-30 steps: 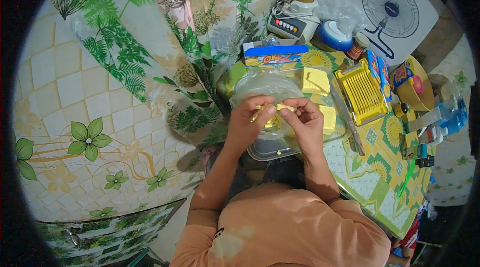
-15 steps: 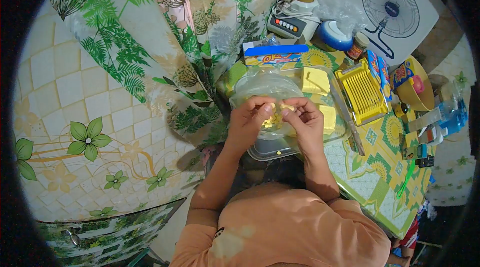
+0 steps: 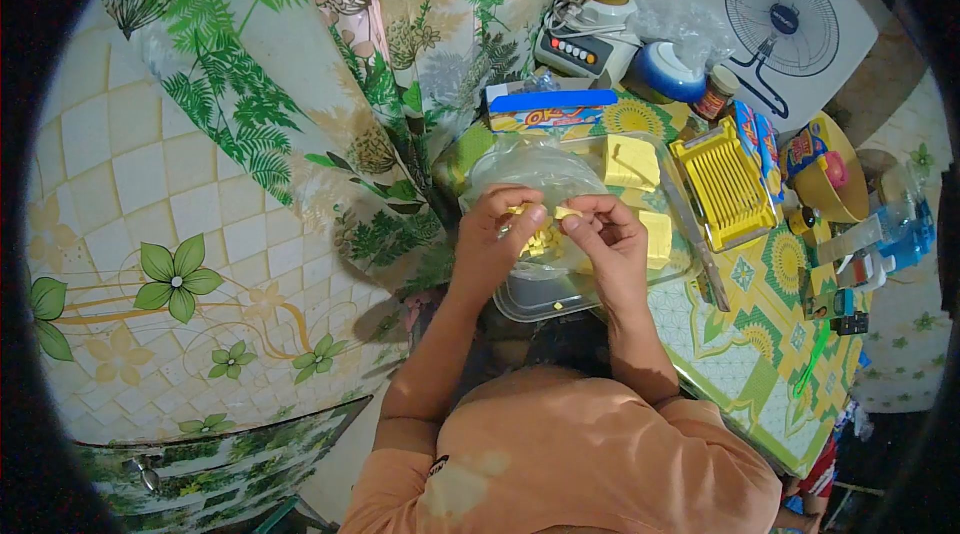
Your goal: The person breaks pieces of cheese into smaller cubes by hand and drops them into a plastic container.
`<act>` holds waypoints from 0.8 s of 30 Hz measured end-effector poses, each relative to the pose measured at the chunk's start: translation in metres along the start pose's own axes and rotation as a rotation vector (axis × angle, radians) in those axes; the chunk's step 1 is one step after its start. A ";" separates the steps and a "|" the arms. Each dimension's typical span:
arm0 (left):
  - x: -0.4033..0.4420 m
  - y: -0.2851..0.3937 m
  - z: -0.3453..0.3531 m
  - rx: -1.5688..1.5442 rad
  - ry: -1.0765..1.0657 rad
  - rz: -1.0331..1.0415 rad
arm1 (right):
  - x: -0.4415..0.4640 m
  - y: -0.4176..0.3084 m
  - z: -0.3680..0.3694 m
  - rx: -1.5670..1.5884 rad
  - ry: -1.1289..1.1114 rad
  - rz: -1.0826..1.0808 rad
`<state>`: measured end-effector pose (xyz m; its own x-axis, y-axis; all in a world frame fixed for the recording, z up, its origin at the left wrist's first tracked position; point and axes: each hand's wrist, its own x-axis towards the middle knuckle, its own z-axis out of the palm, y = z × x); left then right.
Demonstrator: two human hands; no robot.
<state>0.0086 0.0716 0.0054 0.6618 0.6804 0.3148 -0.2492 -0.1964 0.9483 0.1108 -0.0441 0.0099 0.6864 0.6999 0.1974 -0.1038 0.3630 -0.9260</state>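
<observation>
My left hand (image 3: 497,234) is closed in a pinch, with a bit of pale yellow showing at its fingertips. Opposite it, my right hand (image 3: 612,242) pinches a small yellow cheese piece (image 3: 566,214) between thumb and forefinger. Below and between the hands, several small cheese cubes (image 3: 540,242) lie in a clear plastic bag (image 3: 535,166). The bag rests on a clear plastic tray (image 3: 530,312). Two larger yellow cheese blocks (image 3: 630,164) sit in the tray on the right, the nearer one partly behind my right hand.
A long knife (image 3: 712,269) lies along the tray's right side. Beyond it are a yellow slotted slicer (image 3: 728,182) and a yellow bowl (image 3: 850,184). A blender (image 3: 590,39) and a blue-and-yellow box (image 3: 550,112) stand at the back. Patterned curtains (image 3: 400,54) hang to the left.
My left hand's fingers have shifted slightly and curled, uncovering more of the cubes below. My right hand stays almost in place, its pinched cheese piece now showing more clearly.
</observation>
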 end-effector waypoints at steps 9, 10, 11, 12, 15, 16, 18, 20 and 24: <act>-0.003 0.003 0.004 -0.075 -0.118 0.008 | 0.000 -0.001 0.001 0.063 -0.054 0.001; -0.003 0.003 0.003 -0.051 -0.118 0.020 | 0.000 0.000 0.000 0.060 -0.055 0.006; -0.002 0.002 0.002 -0.027 -0.118 0.032 | 0.000 -0.001 0.000 0.062 -0.058 0.002; -0.002 0.001 0.002 -0.003 -0.117 0.044 | 0.000 -0.001 0.000 0.064 -0.062 -0.002; -0.004 -0.001 0.002 -0.069 -0.067 -0.099 | 0.000 -0.002 -0.001 0.029 -0.042 -0.011; -0.004 -0.001 0.001 -0.082 -0.047 -0.097 | 0.000 -0.002 -0.001 0.011 -0.031 -0.014; -0.002 -0.004 0.000 -0.107 -0.008 -0.091 | 0.000 -0.006 0.003 0.028 -0.011 -0.017; 0.000 -0.014 -0.002 -0.032 0.033 -0.075 | -0.001 -0.006 0.003 0.029 -0.004 -0.005; 0.002 -0.016 -0.005 0.009 0.063 -0.054 | -0.001 -0.003 0.003 0.025 0.007 -0.007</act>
<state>0.0106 0.0799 -0.0089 0.6281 0.7333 0.2605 -0.2080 -0.1644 0.9642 0.1088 -0.0440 0.0135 0.6926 0.6926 0.2016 -0.1163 0.3831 -0.9163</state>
